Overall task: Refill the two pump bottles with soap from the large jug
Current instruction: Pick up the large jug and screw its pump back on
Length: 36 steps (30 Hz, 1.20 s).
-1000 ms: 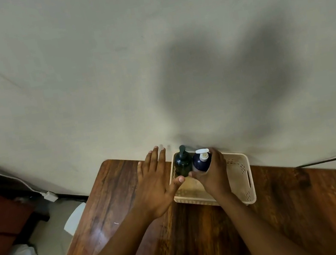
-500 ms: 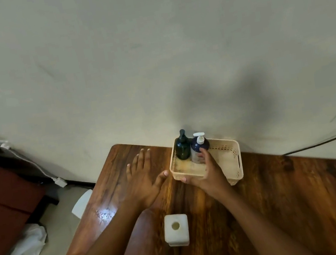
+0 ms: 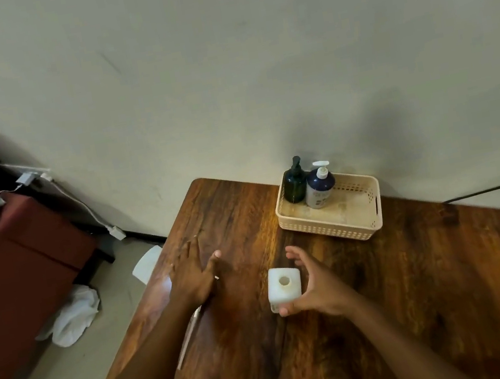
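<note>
The right hand (image 3: 316, 287) curls around the right side of the white jug (image 3: 284, 285), fingers spread in an open grip, with the thumb at the jug's near lower corner and the fingertips past its far edge; whether they press on the plastic is hard to tell. The left hand (image 3: 191, 273) lies flat and open on the tabletop (image 3: 422, 276), palm down, fingers splayed toward the far left corner, holding nothing.

The jug is a squarish block of milky, translucent plastic with rounded corners and a round uncapped mouth on top. It stands near the middle of the tabletop, between the two hands. Farther back, against the wall, a cream plastic basket (image 3: 330, 225) with perforated sides holds the two pump bottles upright in its left end: a dark green bottle (image 3: 294, 183) with a black pump, and touching it a dark blue bottle (image 3: 319, 187) with a white pump and pale label.

The tabletop is glossy, dark-grained wood. The wall (image 3: 220, 62) is plain off-white. On the floor to the left lie white cloths (image 3: 71, 315) beside reddish-brown furniture (image 3: 6, 263).
</note>
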### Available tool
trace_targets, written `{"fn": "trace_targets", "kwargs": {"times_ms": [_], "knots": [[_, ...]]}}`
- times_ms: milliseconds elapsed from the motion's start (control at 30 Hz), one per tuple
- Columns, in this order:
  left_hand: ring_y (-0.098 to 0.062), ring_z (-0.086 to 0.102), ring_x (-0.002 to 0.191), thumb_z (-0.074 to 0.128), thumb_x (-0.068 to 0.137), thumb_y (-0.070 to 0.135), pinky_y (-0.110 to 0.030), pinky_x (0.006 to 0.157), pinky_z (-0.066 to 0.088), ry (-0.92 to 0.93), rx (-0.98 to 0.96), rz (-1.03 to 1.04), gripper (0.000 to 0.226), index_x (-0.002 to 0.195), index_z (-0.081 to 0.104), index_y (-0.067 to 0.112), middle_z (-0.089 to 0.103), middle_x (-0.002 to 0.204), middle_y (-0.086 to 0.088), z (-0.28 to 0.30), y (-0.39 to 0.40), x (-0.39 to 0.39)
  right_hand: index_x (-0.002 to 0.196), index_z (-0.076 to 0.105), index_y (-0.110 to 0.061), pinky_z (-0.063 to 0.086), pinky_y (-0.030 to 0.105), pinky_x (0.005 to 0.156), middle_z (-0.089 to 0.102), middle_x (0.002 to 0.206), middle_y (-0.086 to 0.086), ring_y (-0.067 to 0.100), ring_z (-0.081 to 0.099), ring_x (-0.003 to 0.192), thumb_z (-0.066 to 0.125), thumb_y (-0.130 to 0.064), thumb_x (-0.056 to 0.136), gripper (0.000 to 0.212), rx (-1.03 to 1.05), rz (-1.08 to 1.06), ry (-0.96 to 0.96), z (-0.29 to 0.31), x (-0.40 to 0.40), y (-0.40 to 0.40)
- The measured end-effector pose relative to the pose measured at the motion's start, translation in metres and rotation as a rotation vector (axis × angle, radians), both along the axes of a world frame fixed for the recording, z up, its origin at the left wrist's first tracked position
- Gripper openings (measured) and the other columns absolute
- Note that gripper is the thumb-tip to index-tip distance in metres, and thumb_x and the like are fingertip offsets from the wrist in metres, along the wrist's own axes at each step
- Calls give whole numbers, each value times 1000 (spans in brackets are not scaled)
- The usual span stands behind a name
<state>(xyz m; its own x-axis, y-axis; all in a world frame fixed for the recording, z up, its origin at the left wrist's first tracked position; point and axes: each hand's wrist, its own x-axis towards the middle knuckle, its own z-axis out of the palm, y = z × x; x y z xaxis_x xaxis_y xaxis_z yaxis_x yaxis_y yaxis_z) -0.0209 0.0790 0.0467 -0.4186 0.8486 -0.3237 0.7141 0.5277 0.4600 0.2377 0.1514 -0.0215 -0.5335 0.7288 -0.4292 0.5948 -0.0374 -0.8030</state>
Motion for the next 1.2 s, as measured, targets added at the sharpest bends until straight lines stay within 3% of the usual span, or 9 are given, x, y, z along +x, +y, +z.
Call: {"fn": "trace_targets", "kwargs": {"times_ms": [267, 400, 533, 633, 767, 867, 967, 1100, 1200], "knots": [[-29, 38, 152, 49, 107, 45, -40, 121, 32, -34, -56, 73, 60, 159, 40, 15, 41, 165, -9, -41, -15, -28, 128, 40, -53, 39, 4, 68, 44, 118, -33, -2, 49, 108, 94, -38, 62, 87, 111, -80, -40, -15, -12, -23], [-32, 63, 119, 72, 95, 34, -35, 92, 46, -113, -137, 167, 51, 137, 59, 6, 62, 140, -16, -82, -9, -29, 124, 42, -50, 39, 2, 64, 40, 113, -38, -10, 47, 102, 93, -40, 63, 80, 150, -138, -25, -15, -15, -28], [-31, 65, 104, 71, 90, 20, -30, 73, 38, -79, -130, 204, 10, 98, 65, 16, 68, 102, -7, -109, -5, -29, 128, 43, -48, 40, 6, 71, 43, 117, -30, -3, 49, 104, 93, -38, 64, 82, 157, -179, -36, -15, -7, -27], [-32, 67, 101, 68, 92, 12, -29, 69, 35, -40, -88, 198, 36, 68, 49, 32, 63, 84, 1, -114, -3, -22, 133, 44, -43, 47, 19, 87, 46, 126, -18, 3, 44, 117, 93, -36, 66, 84, 185, -217, -57, -9, 5, -23], [-32, 69, 100, 67, 94, 13, -30, 72, 41, -66, -91, 185, 31, 72, 57, 31, 76, 107, -12, -107, 2, -9, 136, 45, -41, 50, 32, 96, 44, 126, -19, 4, 42, 119, 93, -37, 66, 85, 206, -274, -71, 3, 23, -18], [-32, 73, 94, 71, 94, 26, -32, 74, 52, -86, -44, 138, 10, 91, 75, 18, 77, 95, -12, -93, 15, 11, 133, 47, -42, 54, 37, 96, 48, 127, -17, 6, 47, 118, 93, -37, 65, 83, 204, -331, -46, 12, 44, -14], [-13, 69, 71, 76, 92, 23, -18, 56, 44, -167, 64, 57, 12, 80, 72, 21, 68, 71, 8, -63, 36, 47, 123, 48, -50, 55, 20, 76, 52, 120, -24, 3, 55, 108, 94, -38, 65, 75, 214, -400, 27, 29, 71, -12], [-24, 71, 89, 69, 94, 7, -24, 64, 46, -209, 149, -42, 7, 94, 76, 7, 72, 89, -5, -25, 73, 98, 125, 43, -52, 50, 14, 64, 48, 113, -29, -2, 55, 99, 92, -34, 69, 77, 222, -480, 87, 56, 106, -10], [-9, 64, 81, 73, 93, 10, -16, 59, 41, -219, 217, -137, 7, 100, 75, 12, 68, 90, 4, 14, 96, 138, 122, 45, -52, 50, 10, 55, 49, 114, -27, 0, 56, 98, 92, -30, 69, 73, 273, -518, 107, 78, 132, -8]]}}
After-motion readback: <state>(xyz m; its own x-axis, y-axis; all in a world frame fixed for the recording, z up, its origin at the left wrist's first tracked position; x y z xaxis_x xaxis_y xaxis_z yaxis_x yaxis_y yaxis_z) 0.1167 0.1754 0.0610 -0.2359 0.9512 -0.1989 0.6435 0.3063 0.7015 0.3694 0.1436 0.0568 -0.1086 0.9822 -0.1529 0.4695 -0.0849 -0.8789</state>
